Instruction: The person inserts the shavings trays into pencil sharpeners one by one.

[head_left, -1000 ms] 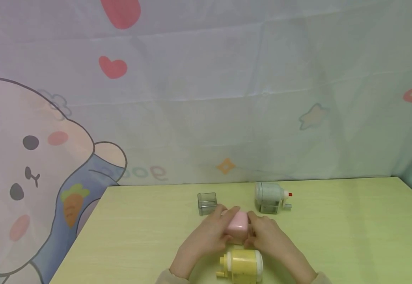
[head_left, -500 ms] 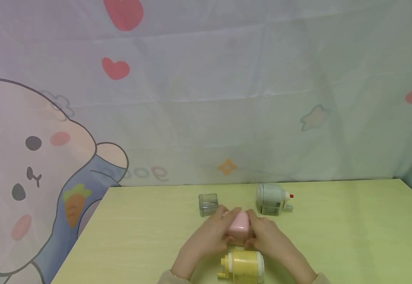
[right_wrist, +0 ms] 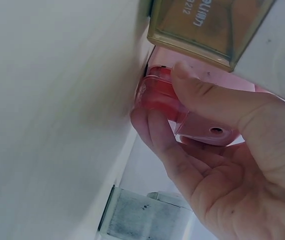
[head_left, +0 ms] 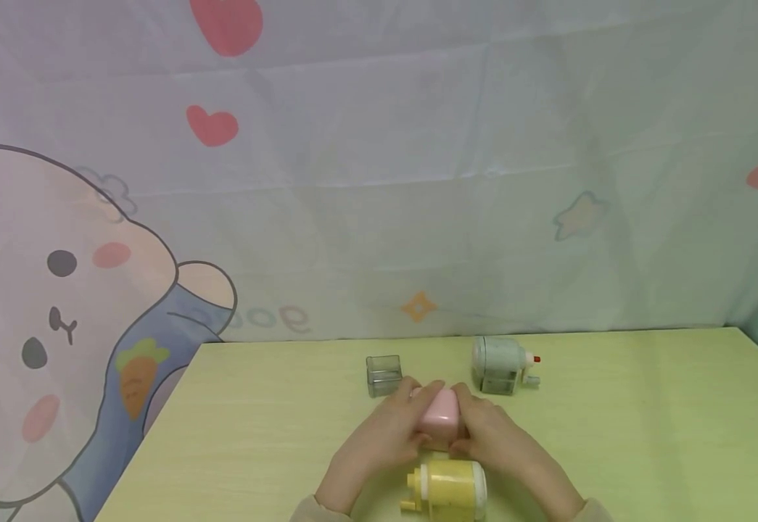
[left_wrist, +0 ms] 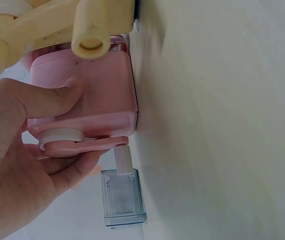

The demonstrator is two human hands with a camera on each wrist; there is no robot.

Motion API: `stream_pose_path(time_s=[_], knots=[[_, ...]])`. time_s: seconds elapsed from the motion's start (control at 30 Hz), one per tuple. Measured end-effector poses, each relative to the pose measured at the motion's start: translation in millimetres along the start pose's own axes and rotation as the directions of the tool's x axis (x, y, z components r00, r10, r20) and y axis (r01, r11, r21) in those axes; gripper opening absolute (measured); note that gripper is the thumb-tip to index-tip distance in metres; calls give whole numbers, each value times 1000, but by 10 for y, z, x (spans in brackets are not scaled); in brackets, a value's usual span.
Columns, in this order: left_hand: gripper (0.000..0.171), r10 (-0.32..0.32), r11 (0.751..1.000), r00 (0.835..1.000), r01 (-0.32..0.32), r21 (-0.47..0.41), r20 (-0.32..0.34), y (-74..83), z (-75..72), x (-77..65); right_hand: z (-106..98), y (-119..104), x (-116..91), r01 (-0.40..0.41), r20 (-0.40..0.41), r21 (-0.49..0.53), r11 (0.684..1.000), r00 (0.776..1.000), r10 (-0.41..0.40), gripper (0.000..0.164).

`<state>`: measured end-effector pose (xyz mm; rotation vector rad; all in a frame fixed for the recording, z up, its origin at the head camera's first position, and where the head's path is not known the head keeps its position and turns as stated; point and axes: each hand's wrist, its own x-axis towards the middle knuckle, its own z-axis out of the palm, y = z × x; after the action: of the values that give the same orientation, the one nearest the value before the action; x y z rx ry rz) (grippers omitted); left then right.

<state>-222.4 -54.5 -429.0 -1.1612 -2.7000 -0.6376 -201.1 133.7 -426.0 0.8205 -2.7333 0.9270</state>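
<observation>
Pink sharpener [head_left: 440, 417] is sitting on the table [head_left: 646, 435], held from both sides. Left hand [head_left: 385, 429] has its fingers curled round the crank [left_wrist: 85, 146] end, thumb pressed on the side; right hand [head_left: 492, 435] pinches the red drawer [right_wrist: 157, 95], fingers parted just enough for it. Yellow sharpener [head_left: 452, 486] is at 6 o'clock, clear bin [head_left: 384, 377] near 10, grey sharpener [head_left: 499, 355] near 2.

The pink sharpener [head_left: 440, 417] had a see-through red drawer [right_wrist: 158, 95] and a white crank knob [left_wrist: 124, 161]. The yellow sharpener [head_left: 449, 484] ended in white; the pale grey-green sharpener [head_left: 501, 355] carried a red tip [head_left: 537, 359]. The small bin [head_left: 384, 377] was clear smoky grey, the counter [head_left: 614, 435] pale yellow-green. Red hearts [head_left: 212, 126], an orange four-pointed star [head_left: 419, 307] and an orange carrot [head_left: 136, 384] patterned the pale backdrop [head_left: 379, 239].
</observation>
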Motion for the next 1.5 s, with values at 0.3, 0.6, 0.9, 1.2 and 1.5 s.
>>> stream_pose_path(time_s=[0.3,0.6,0.9,1.2,1.5], knots=[[77,-13,1000,1000,13,-4,7,5,-10,-5,8,22,11,-10,8,22,1000,1000,10,57],[77,-10,1000,1000,10,5,-4,-9,-2,-5,4,19,12,-19,12,40,999,1000,19,57],[77,-7,1000,1000,7,15,-3,-8,-2,3,8,29,19,-24,17,47,999,1000,23,58],[76,-2,1000,1000,2,20,-4,0,-15,-5,17,22,15,3,-1,30,1000,1000,-3,57],[76,2,1000,1000,-2,10,-5,2,-1,-5,22,30,5,29,-12,6,1000,1000,-29,58]])
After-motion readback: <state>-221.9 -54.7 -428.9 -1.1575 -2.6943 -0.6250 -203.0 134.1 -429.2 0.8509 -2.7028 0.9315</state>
